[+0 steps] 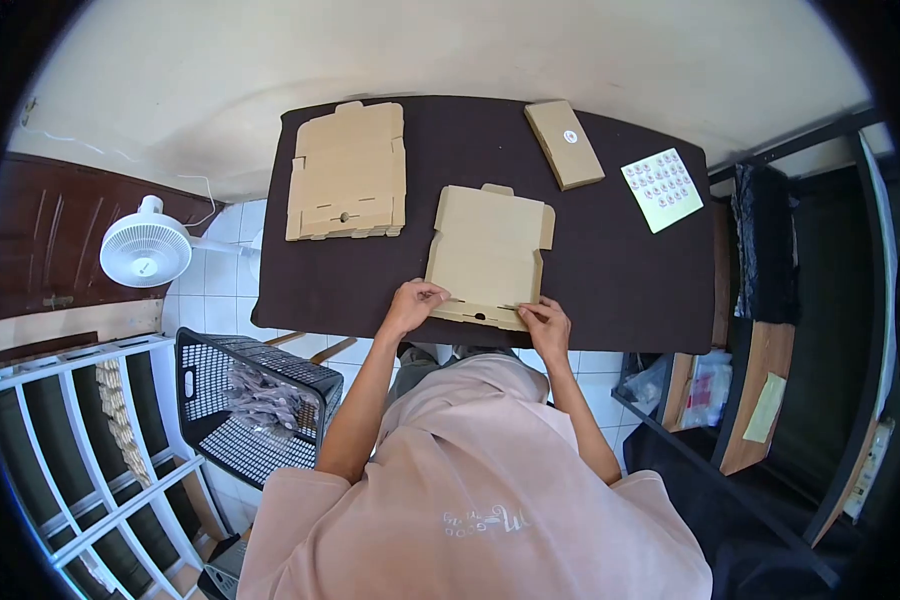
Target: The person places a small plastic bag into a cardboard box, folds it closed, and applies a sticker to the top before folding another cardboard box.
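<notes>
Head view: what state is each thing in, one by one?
blank: flat, unfolded, near flap held by both hands.
left hand: gripping the near flap.
right hand: pinching the near flap.
stack: flat blanks, untouched.
box: folded shut, stickered.
sticker sheet: lying flat, stickers on it.
fan: cannot tell if running.
basket: holds packets.

Fan (146,250), basket (202,388), sticker sheet (662,189), cardboard stack (347,172)

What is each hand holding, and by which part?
Both the left hand and right hand grip the flat cardboard box by its near edge flap.
</notes>
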The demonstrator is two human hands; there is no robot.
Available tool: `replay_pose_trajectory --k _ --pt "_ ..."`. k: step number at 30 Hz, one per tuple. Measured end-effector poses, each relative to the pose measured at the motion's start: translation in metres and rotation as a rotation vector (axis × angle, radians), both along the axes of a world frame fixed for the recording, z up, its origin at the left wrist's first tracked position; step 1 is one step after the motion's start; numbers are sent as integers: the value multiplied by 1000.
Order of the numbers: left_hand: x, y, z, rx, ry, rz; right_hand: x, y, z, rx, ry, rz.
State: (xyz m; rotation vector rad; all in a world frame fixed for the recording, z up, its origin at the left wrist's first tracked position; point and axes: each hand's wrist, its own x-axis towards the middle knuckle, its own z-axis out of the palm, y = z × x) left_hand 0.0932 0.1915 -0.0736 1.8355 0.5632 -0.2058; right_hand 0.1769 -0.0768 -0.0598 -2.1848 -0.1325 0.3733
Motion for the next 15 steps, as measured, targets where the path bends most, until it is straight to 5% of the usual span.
replay_pose_trajectory --k 6,9,11,15 --pt "-2 -6 -2 77 -1 21 -10 -2 14 19 6 126" --pt "2 -6 5 0 57 43 -10 -5 29 -96 -314 364" --pt "2 -7 5 -148 111 68 -5 -5 30 -4 57 230" --pt "4 -14 18 -13 209 6 4 2 19 -188 65 183"
